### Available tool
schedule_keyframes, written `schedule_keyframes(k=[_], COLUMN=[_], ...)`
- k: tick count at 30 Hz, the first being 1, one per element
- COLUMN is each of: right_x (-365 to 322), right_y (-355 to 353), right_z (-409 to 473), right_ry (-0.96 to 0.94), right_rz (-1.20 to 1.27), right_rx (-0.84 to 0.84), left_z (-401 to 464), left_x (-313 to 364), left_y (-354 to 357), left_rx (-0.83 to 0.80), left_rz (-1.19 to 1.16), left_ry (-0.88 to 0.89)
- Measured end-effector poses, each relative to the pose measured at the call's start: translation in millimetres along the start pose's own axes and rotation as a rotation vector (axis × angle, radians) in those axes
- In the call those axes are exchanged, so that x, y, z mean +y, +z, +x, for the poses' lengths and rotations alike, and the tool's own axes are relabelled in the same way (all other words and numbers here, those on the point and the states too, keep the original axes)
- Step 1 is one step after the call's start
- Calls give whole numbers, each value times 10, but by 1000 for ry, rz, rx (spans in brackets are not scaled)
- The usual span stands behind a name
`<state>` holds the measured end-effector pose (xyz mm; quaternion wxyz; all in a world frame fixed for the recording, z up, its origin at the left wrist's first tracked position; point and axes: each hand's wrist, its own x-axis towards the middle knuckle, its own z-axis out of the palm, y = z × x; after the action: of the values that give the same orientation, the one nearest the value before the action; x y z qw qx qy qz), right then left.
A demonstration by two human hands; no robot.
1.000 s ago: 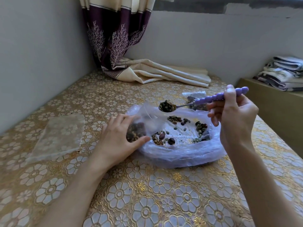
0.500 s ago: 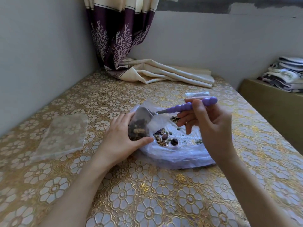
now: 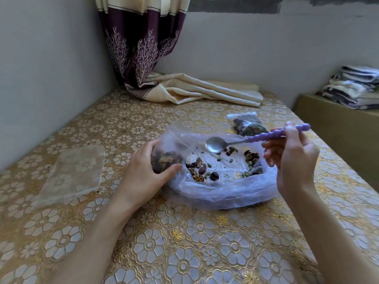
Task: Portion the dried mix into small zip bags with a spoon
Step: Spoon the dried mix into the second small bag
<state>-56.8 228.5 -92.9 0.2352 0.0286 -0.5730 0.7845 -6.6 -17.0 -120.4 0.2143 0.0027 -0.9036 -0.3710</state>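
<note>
A large clear plastic bag [image 3: 221, 193] lies open on the table with scattered dried nuts and seeds [image 3: 203, 171] on it. My left hand [image 3: 143, 173] grips a small zip bag [image 3: 166, 158] partly filled with the mix, held upright at the big bag's left edge. My right hand [image 3: 293, 156] holds a spoon [image 3: 244, 141] by its purple beaded handle. The metal bowl of the spoon is empty and hovers over the big bag, just right of the small bag's mouth. A filled small zip bag [image 3: 247, 124] lies behind on the table.
A stack of empty zip bags [image 3: 71, 173] lies at the left on the gold floral tablecloth [image 3: 184, 253]. A curtain [image 3: 143, 48] and its folded cream end [image 3: 207, 91] rest at the back. Folded cloths [image 3: 352, 87] sit on a shelf at right.
The loaded spoon went into the small zip bag's mouth and emptied. It has now drawn back to the right, empty. My left hand has kept hold of the small bag.
</note>
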Motion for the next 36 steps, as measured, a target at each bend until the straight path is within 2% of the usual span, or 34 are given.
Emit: schedule_keyframes(k=[6,9,18,23,30,36], right_x=[46,53,76,33,29,34], right_y=[-105,-121,4,-11,17,105], right_z=[48,52,-96,-63,-72,-139], right_ry=[-151,-172,8,150,232,333], right_rz=[-318,-392,-325,-295,-274,-234], right_rx=[-43,-75,-243,-255,-262,-347], left_z=[3,3,-5,-7,-4,-3], left_x=[-8,-13,23,27,14,37], left_y=[5,2,-3,-5,-2,-3], left_rx=[45,52,24,23,16,7], left_rz=[0,-3,4,-2,2,3], left_ry=[6,11,4,0,-4,-2])
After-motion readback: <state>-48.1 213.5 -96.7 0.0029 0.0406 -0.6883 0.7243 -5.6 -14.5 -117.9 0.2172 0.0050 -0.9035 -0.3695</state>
